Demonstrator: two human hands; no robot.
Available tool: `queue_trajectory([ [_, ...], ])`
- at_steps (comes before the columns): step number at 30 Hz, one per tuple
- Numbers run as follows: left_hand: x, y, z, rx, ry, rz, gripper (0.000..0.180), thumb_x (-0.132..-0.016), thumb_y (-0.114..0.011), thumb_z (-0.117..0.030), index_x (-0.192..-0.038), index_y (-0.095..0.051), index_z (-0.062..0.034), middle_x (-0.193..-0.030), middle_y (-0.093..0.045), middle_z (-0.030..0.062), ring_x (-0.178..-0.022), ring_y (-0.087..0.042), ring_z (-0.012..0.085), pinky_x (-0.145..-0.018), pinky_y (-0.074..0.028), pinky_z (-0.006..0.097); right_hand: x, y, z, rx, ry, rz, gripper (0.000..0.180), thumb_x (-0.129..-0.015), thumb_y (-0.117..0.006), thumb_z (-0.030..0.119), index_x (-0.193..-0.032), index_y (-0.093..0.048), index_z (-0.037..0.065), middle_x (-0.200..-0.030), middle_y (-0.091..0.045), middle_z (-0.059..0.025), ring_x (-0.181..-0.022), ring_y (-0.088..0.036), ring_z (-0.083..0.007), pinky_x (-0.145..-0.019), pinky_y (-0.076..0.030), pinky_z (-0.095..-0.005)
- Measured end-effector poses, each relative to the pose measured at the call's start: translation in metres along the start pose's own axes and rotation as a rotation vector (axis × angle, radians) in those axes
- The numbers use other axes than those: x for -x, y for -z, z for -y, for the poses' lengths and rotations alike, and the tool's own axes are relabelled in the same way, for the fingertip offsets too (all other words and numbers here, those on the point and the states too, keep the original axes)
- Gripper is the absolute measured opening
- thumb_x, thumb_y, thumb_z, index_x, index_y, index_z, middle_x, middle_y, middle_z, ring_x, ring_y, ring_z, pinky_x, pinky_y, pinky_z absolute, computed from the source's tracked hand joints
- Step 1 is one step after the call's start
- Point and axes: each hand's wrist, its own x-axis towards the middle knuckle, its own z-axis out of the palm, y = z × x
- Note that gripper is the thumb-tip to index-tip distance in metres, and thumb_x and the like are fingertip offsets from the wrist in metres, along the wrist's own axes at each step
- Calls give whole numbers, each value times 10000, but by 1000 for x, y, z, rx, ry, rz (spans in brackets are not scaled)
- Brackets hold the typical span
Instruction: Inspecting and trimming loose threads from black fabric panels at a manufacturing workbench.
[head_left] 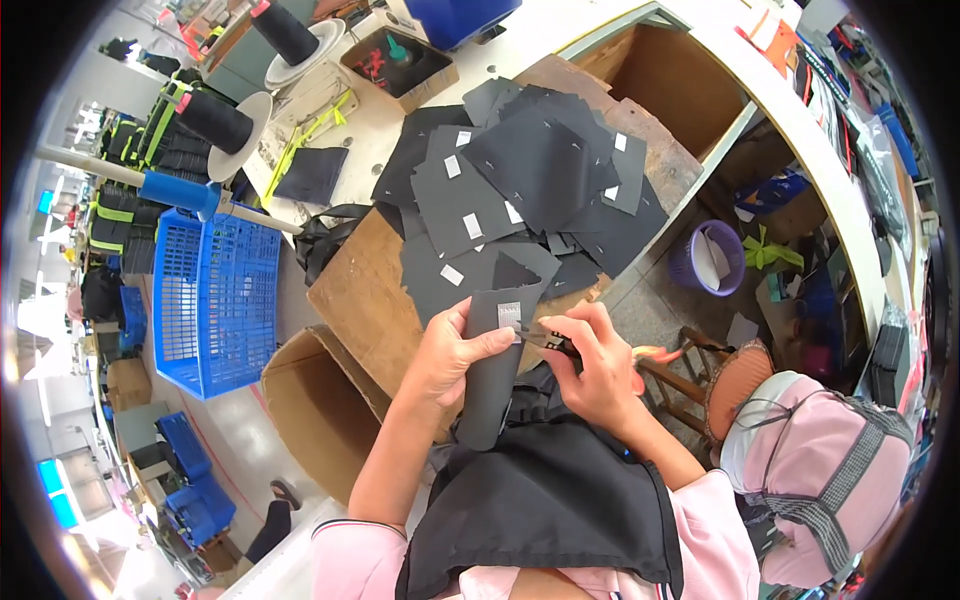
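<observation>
My left hand (445, 355) grips a curled dark grey fabric piece (490, 390), its thumb pressed beside a white label (510, 315) on the cloth. Closed around small thread snips (552, 343), my right hand (597, 368) holds the metal tips at the label's right edge. An orange-red strip (657, 354) sticks out past that hand; whether it is tied to the snips I cannot tell. Beyond both hands, a loose pile of dark fabric pieces (545, 170) lies on a worn brown board (365, 290). Several of those pieces carry white labels.
A cardboard box (325, 400) stands left of the board, with a blue crate (215, 300) farther left. Black thread cones (215, 122) stand at the upper left. A purple bin (708, 258) is on the floor at right, near a wooden stool (740, 385) and a pink-clad person (850, 460).
</observation>
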Motion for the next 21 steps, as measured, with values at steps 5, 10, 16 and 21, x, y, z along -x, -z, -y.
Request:
queue_trajectory([
  [5,-1,2,0,40,-24,-14,354,-735,-736,-33,-1053,-580,-19,-953,-625,44,-847,-592,108,-774,-494,259,-7,-8,-8,-112,13,-72,334,-692,-710,8,-1002,-601,62,-845,-535,-96,-606,-567,-213,-530,-469,-299],
  [10,3,-3,-1,5,-47,-33,398,-712,-755,-45,-1065,-574,-18,-964,-625,39,-862,-590,110,-794,-481,256,-10,-8,-6,-23,38,-39,335,-678,-720,5,-989,-615,67,-803,-537,-85,-605,-569,-212,-530,-470,-302],
  [16,4,-2,0,3,-41,-48,386,-709,-750,-20,-1050,-570,-15,-947,-622,39,-838,-587,99,-766,-490,248,-5,-18,-13,-76,12,-76,335,-654,-728,-10,-966,-630,66,-778,-537,-83,-594,-560,-210,-517,-460,-297],
  [21,5,-4,1,-11,-29,-78,381,-706,-750,-16,-1040,-567,-13,-935,-620,37,-835,-583,94,-764,-487,244,0,-15,-11,-79,31,-114,320,-656,-724,-17,-953,-636,61,-784,-541,-90,-591,-556,-211,-504,-451,-293],
])
